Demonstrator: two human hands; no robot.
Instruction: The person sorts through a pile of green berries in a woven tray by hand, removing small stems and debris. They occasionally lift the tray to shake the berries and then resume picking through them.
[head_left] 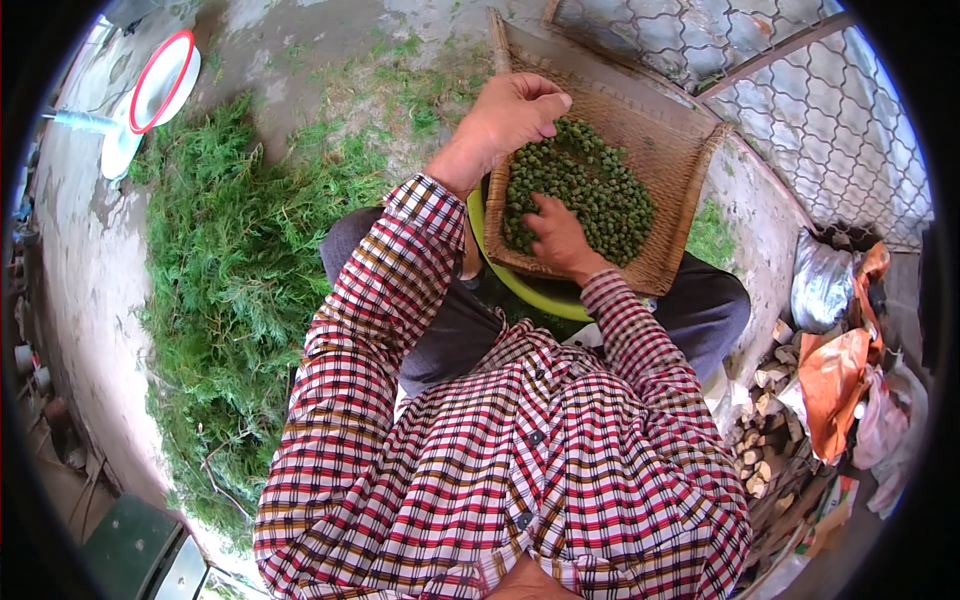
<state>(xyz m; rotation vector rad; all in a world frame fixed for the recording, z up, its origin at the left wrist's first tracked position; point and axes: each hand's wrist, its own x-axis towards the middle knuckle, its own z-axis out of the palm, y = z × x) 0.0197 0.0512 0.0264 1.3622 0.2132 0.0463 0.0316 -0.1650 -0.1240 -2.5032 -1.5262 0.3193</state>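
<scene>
On a yellow-green basin (535,296) between my knees rests a woven winnowing basket (672,160). Many small round green seed cones (610,205) are heaped in its near left part. My left hand (520,112) is raised over the basket's left rim, thumb and fingers pinched together; whatever they hold, if anything, is hidden. Lower down, my right hand (562,236) reaches in over the near rim. Its fingers are apart and touch the cones at the heap's left side.
Cut green conifer branches (235,300) lie in a large pile to the left. Beyond them is a white basin with a red rim (165,82). A wire mesh fence (800,110) stands at the far right, with split firewood (760,440) and plastic bags (838,370) nearer.
</scene>
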